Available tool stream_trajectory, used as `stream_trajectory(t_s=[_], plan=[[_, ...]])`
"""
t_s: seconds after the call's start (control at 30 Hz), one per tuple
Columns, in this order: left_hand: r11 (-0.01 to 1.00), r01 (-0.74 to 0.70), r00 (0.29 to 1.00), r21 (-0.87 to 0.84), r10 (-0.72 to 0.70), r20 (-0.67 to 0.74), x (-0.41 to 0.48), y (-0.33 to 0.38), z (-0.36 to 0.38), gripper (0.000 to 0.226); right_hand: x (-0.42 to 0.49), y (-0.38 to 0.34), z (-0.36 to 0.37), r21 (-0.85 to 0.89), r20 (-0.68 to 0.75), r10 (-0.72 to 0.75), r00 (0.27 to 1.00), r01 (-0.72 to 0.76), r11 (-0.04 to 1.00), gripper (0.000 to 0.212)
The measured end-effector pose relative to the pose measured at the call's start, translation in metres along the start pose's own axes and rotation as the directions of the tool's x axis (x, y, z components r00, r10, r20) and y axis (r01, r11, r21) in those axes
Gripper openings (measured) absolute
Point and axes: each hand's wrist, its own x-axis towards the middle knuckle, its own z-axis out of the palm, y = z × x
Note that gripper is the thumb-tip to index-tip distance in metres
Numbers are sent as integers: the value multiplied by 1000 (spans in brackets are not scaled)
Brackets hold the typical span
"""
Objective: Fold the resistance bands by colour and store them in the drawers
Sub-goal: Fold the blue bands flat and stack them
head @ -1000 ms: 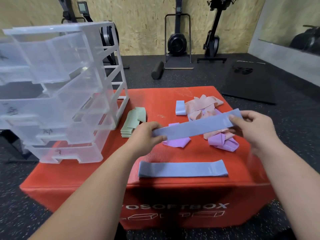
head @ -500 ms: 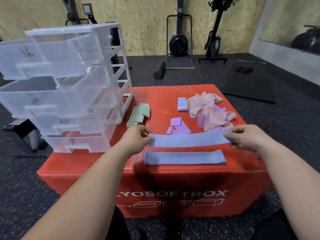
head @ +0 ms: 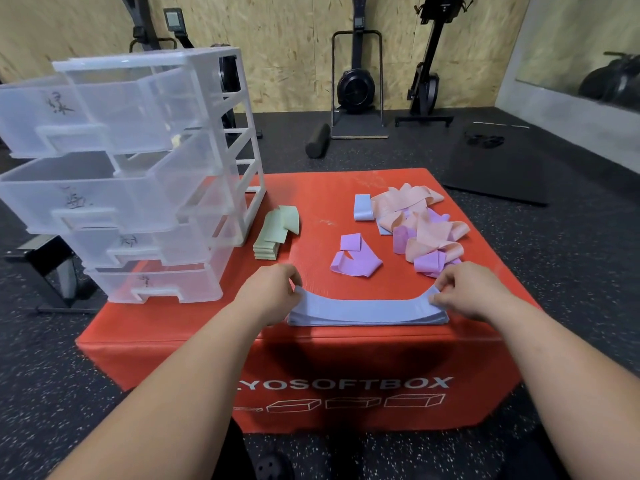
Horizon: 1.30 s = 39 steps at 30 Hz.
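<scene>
Both hands are pinching in the head view (only view we get): left hand (head: 273,289) has the left end of the blue band (head: 367,306) btw thumb and fingers, right hand (head: 467,292) has the right end the same way. Both ends are lifted a bit while the middle lies flat on the lower band (head: 367,321), right by the front edge of the box (head: 311,199). Imo the step is stacking blues before folding. To do it well I'd square the ends and long edges w/ the one underneath before letting go, lay each end down flat, then smooth from the middle outward so no bump gets folded in. It's close to the edge, so prob nudge the stack back a little or it could slide off. Fabric looks floppy, so fold both at once, not one at a time. Drawers (head: 121,188) stand at the box's left rear w/ all four pulled out, green stack (head: 273,233) just beside them, purple band (head: 355,259) loose mid-box, pink/purple heap (head: 422,230) at right rear, folded blue (head: 363,207) beside it. Hard to tell: how many layers are in the blue stack, how many bands are in the heap, and what the scribbled drawer labels say. Fingertips under the band ends are hidden, and the box lettering is cut off by the left arm.
</scene>
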Motion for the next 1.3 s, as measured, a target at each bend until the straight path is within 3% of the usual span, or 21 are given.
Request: stream_trajectory(t_s=[0.3, 0.47, 0.6, 0.67, 0.83, 1.1, 1.3], plan=[[987, -41, 998, 153, 34, 46, 4, -4, 8, 22, 1, 6, 10, -157, -3, 2, 1000, -3, 988, 27], [980, -117, 993, 159, 111, 50, 5, -6, 7, 36, 1, 6, 4, -146, -5, -98, 995, 96, 985, 62], [963, -248, 947, 109, 217, 238, 1, -4, 5, 71, -3, 7, 1, -125, 179, -236, 955, 260, 957, 78], [954, -269, 935, 135, 225, 274, -2, -2, 7, 78, -5, 7, 5, -179, 219, -245, 945, 285, 942, 76], [943, -283, 942, 177, 238, 236, 1, -2, 9, 71, -5, 6, 9, -211, 189, -263, 946, 300, 930, 64], [956, -280, 936, 85, 252, 247, 10, -2, 7, 74, 7, 9, 6, -100, 198, -300, 933, 324, 941, 72], [952, -304, 949, -18, 304, 82, 40, 5, 10, 60, 37, -17, 4, 69, -13, -343, 939, 343, 937, 49]])
